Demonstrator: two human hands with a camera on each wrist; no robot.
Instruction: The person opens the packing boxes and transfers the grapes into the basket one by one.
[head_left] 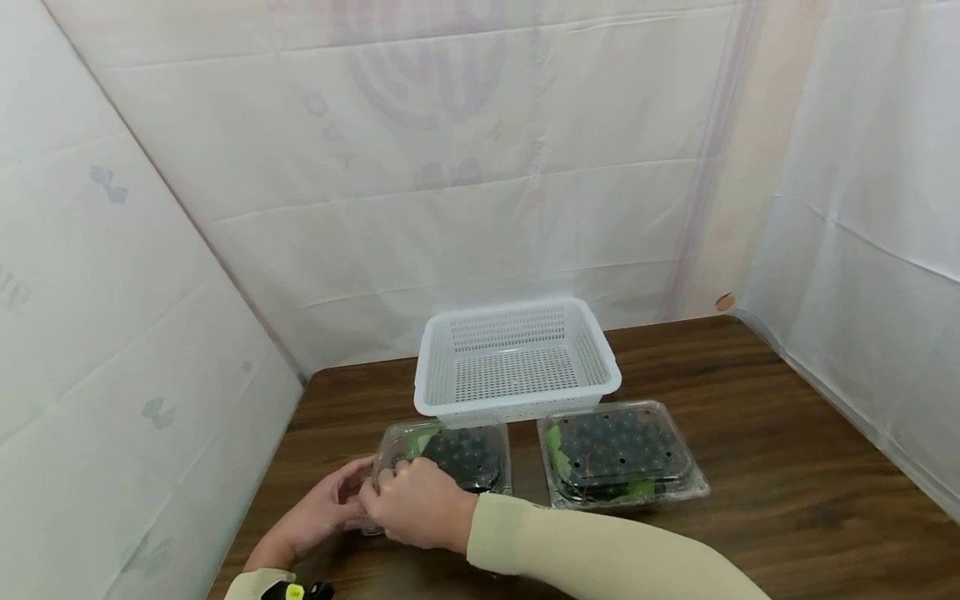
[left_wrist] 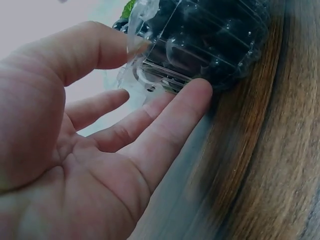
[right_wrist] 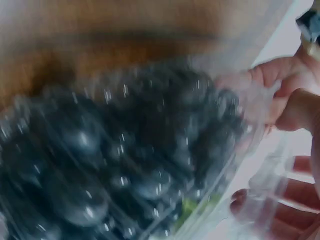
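Observation:
A clear plastic box of dark grapes [head_left: 467, 457] with a green leaf lies on the table, tilt unclear. At its left end, my left hand [head_left: 318, 510] has the thumb on the plastic edge and extended fingers against the lower side; the left wrist view shows this hand [left_wrist: 105, 165] holding the box [left_wrist: 215, 42] loosely. My right hand [head_left: 422, 504] reaches across the near side, its fingers curled at the same end. In the right wrist view the grapes [right_wrist: 135, 155] fill the middle, with right-hand fingers [right_wrist: 295, 200] behind clear plastic.
A white perforated basket [head_left: 517, 408] stands behind the boxes, near the back wall covering. To the right lies a second clear box of dark grapes [head_left: 618, 450] with green leaves. White sheeting [head_left: 450, 208] encloses the brown wooden table [head_left: 757, 433] at the back and both sides.

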